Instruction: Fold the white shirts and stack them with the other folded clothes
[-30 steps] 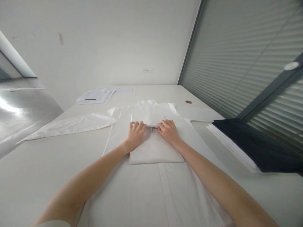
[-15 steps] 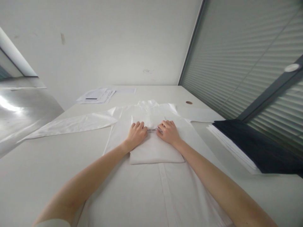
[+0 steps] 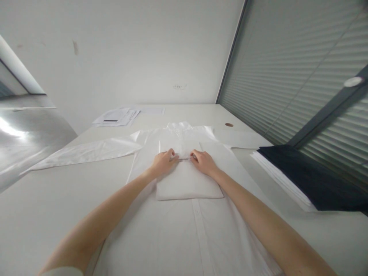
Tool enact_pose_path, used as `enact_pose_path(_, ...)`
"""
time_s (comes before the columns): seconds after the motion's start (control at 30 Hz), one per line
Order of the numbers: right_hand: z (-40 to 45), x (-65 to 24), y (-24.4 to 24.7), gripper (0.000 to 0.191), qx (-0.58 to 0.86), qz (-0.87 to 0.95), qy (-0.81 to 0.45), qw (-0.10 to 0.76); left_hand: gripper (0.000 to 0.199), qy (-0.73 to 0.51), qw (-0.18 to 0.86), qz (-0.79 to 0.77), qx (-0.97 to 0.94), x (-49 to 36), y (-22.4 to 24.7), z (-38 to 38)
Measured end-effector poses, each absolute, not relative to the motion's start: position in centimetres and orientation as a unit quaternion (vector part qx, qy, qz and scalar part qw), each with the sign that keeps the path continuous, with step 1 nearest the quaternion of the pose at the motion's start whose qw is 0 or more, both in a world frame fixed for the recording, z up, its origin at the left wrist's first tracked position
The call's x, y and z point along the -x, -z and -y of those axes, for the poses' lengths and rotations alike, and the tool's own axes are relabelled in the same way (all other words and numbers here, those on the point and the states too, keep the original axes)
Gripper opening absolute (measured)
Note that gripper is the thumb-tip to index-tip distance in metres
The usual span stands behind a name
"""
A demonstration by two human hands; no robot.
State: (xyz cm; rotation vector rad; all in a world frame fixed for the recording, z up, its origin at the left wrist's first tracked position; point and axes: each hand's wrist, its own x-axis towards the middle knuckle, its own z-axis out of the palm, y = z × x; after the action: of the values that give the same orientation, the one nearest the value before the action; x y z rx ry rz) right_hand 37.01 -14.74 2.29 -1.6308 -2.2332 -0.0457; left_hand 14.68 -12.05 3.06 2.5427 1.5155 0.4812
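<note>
My left hand (image 3: 162, 162) and right hand (image 3: 203, 161) pinch the folded white pad's (image 3: 188, 180) far edge at mid-frame, aligning it on the shirt (image 3: 178, 237); next needs even pressing.

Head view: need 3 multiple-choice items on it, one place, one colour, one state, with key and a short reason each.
1. Where does the folded white cloth lie?
A. on the spread white shirt
B. on the sheets of paper
C. on the dark stack

2. What colour is the top of the stack at the right of the table?
A. red
B. dark, near black
C. yellow

3. How do the left hand and right hand stand?
A. both raised in the air
B. one out of view
C. both at the far edge of the folded cloth, fingers curled

Key:
1 A, the shirt's button strip runs out from under the cloth.
2 B, a dark layer tops white layers.
3 C, the fingertips meet the cloth's far edge, side by side.
</note>
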Motion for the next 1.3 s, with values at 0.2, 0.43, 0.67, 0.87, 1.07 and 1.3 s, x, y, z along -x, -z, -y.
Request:
enact_pose_path(0.2, 14.8, -37.0, -2.1, 0.017, 0.597, 0.777, 0.020, 0.199, 0.029, -0.199, 0.034, -0.439, -0.875, -13.3, -2.2, 10.7)
enact_pose_path(0.43, 15.0, -37.0, -2.1, 0.015, 0.578, 0.787, 0.030, 0.214, 0.033, -0.224, 0.100, -0.306, -0.920, -10.0, -2.9, 8.6)
enact_pose_path(0.67, 14.9, -37.0, -2.0, 0.017, 0.578, 0.787, 0.036, 0.214, 0.026, -0.114, 0.290, -0.360, -0.879, -8.0, -4.5, 7.3)
enact_pose_path(0.87, 14.9, -37.0, -1.9, 0.016, 0.574, 0.789, 0.037, 0.214, 0.021, -0.115, 0.256, -0.371, -0.886, -8.2, -4.8, 7.1)
enact_pose_path(1.07, 14.9, -37.1, -1.9, 0.016, 0.573, 0.791, 0.040, 0.211, 0.025, -0.104, 0.300, -0.382, -0.868, -8.0, -4.9, 6.4)
enact_pose_path(1.3, 15.2, -37.2, -1.8, 0.024, 0.555, 0.790, 0.114, 0.235, 0.036, -0.258, 0.202, -0.540, -0.775, -8.3, -1.8, 5.5)
